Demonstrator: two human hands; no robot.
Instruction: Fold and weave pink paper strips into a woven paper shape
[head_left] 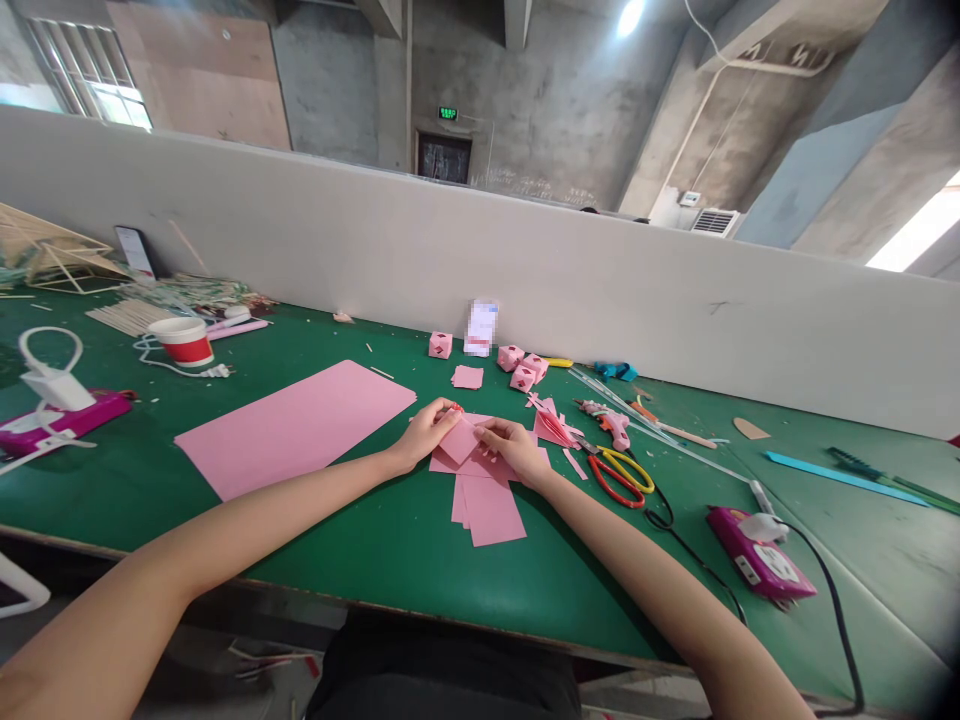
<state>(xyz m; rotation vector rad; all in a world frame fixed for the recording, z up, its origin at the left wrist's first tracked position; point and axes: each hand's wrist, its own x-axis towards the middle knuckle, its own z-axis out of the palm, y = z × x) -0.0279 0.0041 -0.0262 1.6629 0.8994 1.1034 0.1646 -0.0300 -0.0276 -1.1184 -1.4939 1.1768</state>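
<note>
Between my two hands is a small piece of pink paper (457, 443), tilted with a corner toward me. My left hand (426, 434) pinches its upper left edge, and my right hand (511, 446) has thumb and fingers closed on its right side. Below them, more pink paper pieces (491, 512) lie overlapping on the green table (337, 555). A small stack of pink squares (467, 377) sits just beyond my hands. Folded pink paper cubes (523, 377) stand behind to the right, and another pink cube (440, 345) is farther left.
A large pink sheet (300, 425) lies to the left. On the right are scissors (619, 475), a pink glue gun (609, 424) with its black cord, and a purple power strip (757, 560). A phone (481, 328) leans on the grey partition (375, 250). A paper cup (182, 342) stands left.
</note>
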